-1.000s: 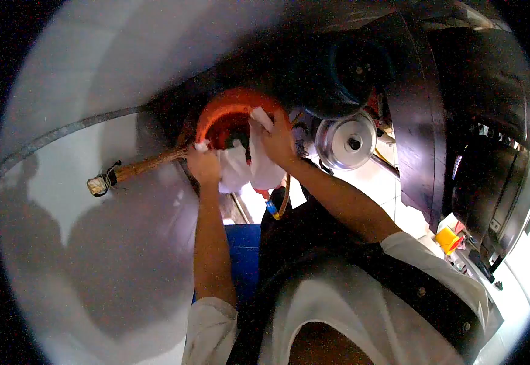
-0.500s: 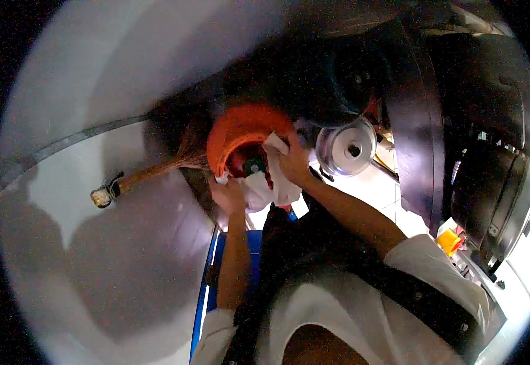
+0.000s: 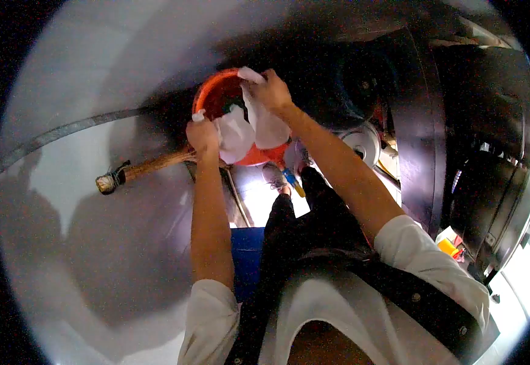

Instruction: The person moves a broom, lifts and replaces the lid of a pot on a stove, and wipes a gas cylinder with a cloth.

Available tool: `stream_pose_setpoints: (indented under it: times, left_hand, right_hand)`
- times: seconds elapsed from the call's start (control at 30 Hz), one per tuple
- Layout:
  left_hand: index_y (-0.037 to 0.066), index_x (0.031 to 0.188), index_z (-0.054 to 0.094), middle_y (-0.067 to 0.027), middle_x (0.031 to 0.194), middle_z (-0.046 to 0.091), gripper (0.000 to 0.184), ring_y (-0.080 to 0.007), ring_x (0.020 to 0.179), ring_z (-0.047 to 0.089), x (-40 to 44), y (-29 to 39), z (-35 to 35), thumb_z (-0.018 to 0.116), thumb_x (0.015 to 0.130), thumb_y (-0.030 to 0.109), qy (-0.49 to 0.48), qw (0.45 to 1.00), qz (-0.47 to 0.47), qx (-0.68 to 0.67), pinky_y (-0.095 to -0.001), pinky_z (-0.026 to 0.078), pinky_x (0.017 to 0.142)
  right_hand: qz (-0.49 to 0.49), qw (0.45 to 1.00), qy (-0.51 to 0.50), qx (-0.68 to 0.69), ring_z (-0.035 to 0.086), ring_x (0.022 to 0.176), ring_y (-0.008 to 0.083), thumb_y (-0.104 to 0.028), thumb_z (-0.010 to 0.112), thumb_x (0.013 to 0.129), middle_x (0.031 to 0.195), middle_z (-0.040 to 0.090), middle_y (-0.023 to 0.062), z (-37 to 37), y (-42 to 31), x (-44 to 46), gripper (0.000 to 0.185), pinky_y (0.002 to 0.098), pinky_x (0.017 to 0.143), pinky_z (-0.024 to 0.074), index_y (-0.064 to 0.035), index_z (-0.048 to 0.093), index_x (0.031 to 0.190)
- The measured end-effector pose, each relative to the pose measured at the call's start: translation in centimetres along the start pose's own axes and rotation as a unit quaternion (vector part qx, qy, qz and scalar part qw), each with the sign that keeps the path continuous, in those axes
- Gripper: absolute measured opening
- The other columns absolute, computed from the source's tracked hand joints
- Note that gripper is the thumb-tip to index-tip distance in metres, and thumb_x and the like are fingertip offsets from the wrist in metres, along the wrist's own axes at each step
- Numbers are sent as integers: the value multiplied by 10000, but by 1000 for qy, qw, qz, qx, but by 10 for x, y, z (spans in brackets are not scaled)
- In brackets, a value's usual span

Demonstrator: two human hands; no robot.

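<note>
An orange bucket (image 3: 202,97) stands at upper centre, with something dark green inside it. A white plastic liner (image 3: 236,137) hangs over the bucket's near rim in two lobes. My left hand (image 3: 203,135) is closed on the liner's left end at the rim. Higher up and to the right, my right hand (image 3: 272,94) grips its other end, a white fold sticking out past the fingers. It is too dim to make out what lies deeper in the bucket.
A broom (image 3: 149,165) leans on the left by the white wall. Right of the bucket are a round metal lid (image 3: 362,143) and a dark cabinet (image 3: 420,134). A blue surface (image 3: 247,252) and my shoes (image 3: 274,175) are below.
Both hands have moved up and left in view, still holding the white plastic. The bucket now sits higher, its lower side shows, and my shoes have come into view.
</note>
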State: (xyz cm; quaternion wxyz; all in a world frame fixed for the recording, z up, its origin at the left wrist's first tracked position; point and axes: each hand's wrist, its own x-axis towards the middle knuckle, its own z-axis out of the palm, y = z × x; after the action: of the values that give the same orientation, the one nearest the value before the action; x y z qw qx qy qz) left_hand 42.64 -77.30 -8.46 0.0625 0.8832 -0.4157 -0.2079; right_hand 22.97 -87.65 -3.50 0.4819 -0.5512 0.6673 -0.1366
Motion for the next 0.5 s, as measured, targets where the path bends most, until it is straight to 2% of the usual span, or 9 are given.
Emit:
stream_pose_setpoints:
  times: [0.07, 0.13, 0.2, 0.23, 0.33, 0.43, 0.5]
  left_hand:
    - [-73, 939, 592, -281, 991, 607, 266, -423, 913, 596, -26, -19, 22, 548, 812, 156, -13, 997, 48, 66, -454, 491, 798]
    - [-70, 1066, 562, -285, 1072, 590, 338, -421, 986, 578, -67, -54, 59, 579, 780, 110, 7, 998, 40, 37, -448, 478, 849]
    - [-69, 1200, 494, -282, 1129, 576, 494, -413, 1032, 570, -132, -38, 40, 617, 743, 72, 64, 987, -34, -141, -433, 462, 890]
    - [-69, 1252, 453, -280, 1144, 573, 570, -411, 1037, 571, -160, -5, 7, 633, 728, 63, 90, 960, -76, -254, -426, 456, 901]
    - [-71, 1240, 461, -276, 1127, 587, 573, -408, 1019, 586, -163, -35, 19, 647, 720, 78, -5, 984, -45, -175, -428, 460, 881]
    - [-61, 1191, 496, -267, 1047, 617, 516, -412, 965, 604, -137, -16, -9, 644, 717, 78, -20, 980, -26, -197, -441, 470, 849]
    - [-34, 1062, 553, -254, 968, 630, 374, -425, 910, 606, -105, -73, 50, 644, 725, 100, 0, 980, -13, -200, -470, 477, 804]
  right_hand:
    - [4, 999, 3, 48, 630, 940, 346, -371, 695, 780, 997, 631, 238, 5, 26, -14, 549, 396, 792, 490, 14, 521, 1130]
    - [-31, 996, 26, 74, 619, 930, 381, -304, 681, 798, 1017, 618, 242, -1, 44, -62, 507, 417, 788, 485, -9, 489, 1164]
    - [-89, 995, 50, -23, 600, 944, 413, -265, 659, 812, 1036, 606, 238, -5, 69, -104, 492, 428, 800, 475, -33, 453, 1193]
    - [-119, 990, 62, -39, 595, 946, 420, -256, 653, 815, 1034, 604, 237, 0, 85, -121, 477, 429, 803, 473, -35, 449, 1187]
    - [-157, 982, 91, -54, 588, 944, 426, -245, 642, 825, 1021, 601, 228, 14, 115, -143, 439, 433, 805, 467, -38, 446, 1160]
    - [-125, 984, 126, -15, 600, 921, 399, -276, 644, 834, 1002, 604, 212, 28, 114, -133, 423, 428, 796, 464, -25, 456, 1117]
    - [-105, 987, 118, 12, 606, 917, 376, -323, 648, 832, 1000, 608, 210, 29, 99, -114, 453, 415, 792, 465, -10, 461, 1102]
